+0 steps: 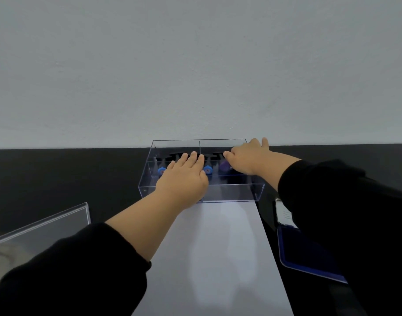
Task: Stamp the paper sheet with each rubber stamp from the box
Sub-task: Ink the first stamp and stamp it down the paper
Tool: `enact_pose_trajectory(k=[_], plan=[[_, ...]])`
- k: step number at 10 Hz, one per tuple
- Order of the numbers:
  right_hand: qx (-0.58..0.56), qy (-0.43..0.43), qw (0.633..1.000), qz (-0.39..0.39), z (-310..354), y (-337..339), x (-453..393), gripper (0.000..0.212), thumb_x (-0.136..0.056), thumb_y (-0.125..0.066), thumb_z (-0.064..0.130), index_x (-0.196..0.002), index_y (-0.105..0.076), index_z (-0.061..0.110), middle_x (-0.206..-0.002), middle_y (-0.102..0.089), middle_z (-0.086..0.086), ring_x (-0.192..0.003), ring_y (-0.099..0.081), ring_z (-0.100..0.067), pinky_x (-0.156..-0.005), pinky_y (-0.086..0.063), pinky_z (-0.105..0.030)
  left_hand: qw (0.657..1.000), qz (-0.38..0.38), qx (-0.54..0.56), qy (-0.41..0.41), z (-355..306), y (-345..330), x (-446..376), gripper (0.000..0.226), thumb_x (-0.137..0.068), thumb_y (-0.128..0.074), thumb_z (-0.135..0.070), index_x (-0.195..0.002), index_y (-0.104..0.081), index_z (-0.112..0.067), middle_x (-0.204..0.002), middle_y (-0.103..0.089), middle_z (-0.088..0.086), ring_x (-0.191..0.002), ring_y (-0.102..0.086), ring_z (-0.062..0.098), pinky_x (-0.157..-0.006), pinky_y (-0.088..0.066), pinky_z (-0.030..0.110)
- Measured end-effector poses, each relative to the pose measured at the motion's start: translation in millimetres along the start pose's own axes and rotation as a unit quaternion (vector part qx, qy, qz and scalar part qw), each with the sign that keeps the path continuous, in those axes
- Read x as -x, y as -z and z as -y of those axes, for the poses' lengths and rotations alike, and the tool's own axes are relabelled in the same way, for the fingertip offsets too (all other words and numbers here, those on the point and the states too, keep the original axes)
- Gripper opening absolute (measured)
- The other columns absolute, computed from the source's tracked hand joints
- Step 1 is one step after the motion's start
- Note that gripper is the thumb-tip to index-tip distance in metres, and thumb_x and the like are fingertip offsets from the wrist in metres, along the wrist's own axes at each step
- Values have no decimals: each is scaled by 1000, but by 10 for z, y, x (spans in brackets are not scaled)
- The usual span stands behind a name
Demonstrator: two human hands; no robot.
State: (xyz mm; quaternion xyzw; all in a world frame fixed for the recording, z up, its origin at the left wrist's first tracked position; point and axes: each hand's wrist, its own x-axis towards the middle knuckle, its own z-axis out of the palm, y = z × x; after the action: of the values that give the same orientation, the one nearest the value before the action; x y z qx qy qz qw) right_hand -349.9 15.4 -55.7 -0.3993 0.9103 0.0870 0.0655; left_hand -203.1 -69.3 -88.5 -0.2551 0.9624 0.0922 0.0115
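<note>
Black sleeves [65, 267] framed the blank paper sheet [216, 258]; both hands, left hand [184, 176] flat-fingered, right hand [245, 159] grip indiscernible, were reached into the clear box [229, 195], apparently so that a first stamp [224, 166] could be chosen and lifted.

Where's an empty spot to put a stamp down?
The paper sheet is bare between the clear box and you. Dark table left of the box, beyond the clear lid, is bare too. The box is crowded; the ink pad fills the right.
</note>
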Motion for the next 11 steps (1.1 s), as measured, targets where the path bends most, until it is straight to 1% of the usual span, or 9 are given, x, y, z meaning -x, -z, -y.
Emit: enact_pose_trajectory(k=[2, 4, 5, 6, 7, 8, 9, 10, 11], plan=[[-14, 16, 998, -67, -58, 90, 43, 43, -99, -24, 39, -117, -55, 16, -118, -55, -12, -124, -34, -34, -113, -6, -57, 1000, 7, -2, 2, 2, 7, -2, 51, -103, -13, -27, -152, 1, -19, -160, 5, 0, -146, 6, 16, -117, 2, 36], [-94, 36, 981, -167, -204, 138, 266, 28, -96, -37, 30, -114, -57, 23, -111, -59, -5, -109, -44, -29, -106, -27, -46, 1000, 18, -8, 7, -26, 57, 29, 51, -103, -12, -26, -152, 1, -17, -160, 5, 2, -147, 6, 18, -118, 3, 39], [-207, 39, 960, -182, -311, 173, 535, 23, -97, -41, 27, -111, -58, 19, -105, -59, -4, -97, -51, -22, -87, -44, -34, 999, 14, -44, 21, -56, 91, 34, 51, -104, -8, -30, -152, -1, -15, -160, 6, 3, -147, 7, 21, -117, 5, 45], [-275, 38, 944, -176, -384, 189, 786, 21, -99, -41, 25, -108, -58, 16, -100, -58, -2, -85, -54, -16, -64, -42, -24, 998, 0, -50, 30, -147, 147, 128, 52, -104, -8, -33, -152, -3, -14, -160, 3, 4, -147, 7, 22, -116, 5, 45], [-316, 18, 932, -173, -450, 175, 1099, 17, -99, -39, 22, -102, -55, 16, -89, -57, 2, -73, -50, -10, -58, -39, -19, 998, -56, -8, 12, -284, 73, 379, 51, -104, -14, -33, -152, -12, -17, -160, -6, 3, -147, 2, 20, -117, 4, 42], [-333, -8, 929, -163, -502, 133, 1336, 10, -99, -40, 22, -105, -47, 19, -84, -51, 6, -72, -50, -9, -61, -41, -22, 983, -166, 29, -71, -332, -108, 667, 47, -97, -26, -27, -134, -51, -13, -140, -47, 9, -136, -36, 29, -113, -22, 50], [-379, -54, 908, -169, -599, 16, 1576, 13, -97, -49, 24, -108, -44, 22, -86, -45, 9, -73, -51, -7, -57, -38, -21, 972, -191, 59, -121, -394, -306, 960, 35, -91, -35, -24, -109, -65, -16, -106, -61, 0, -100, -60, 22, -91, -47, 37], [-407, -99, 890, -182, -695, -101, 1771, 21, -92, -59, 24, -111, -51, 25, -101, -48, 7, -80, -49, -7, -56, -34, -14, 990, -123, 71, -20, -389, -451, 1061, 39, -99, -35, -29, -137, -41, -25, -136, -40, -5, -127, -36, 14, -108, -25, 25], [-429, -114, 874, -197, -706, -189, 1879, 29, -90, -61, 22, -119, -57, 27, -107, -54, 6, -87, -54, -8, -64, -40, -17, 994, -71, 69, 37, -387, -482, 1075, 49, -100, -31, -33, -147, -26, -21, -152, -23, 0, -139, -20, 19, -116, -13, 30]])
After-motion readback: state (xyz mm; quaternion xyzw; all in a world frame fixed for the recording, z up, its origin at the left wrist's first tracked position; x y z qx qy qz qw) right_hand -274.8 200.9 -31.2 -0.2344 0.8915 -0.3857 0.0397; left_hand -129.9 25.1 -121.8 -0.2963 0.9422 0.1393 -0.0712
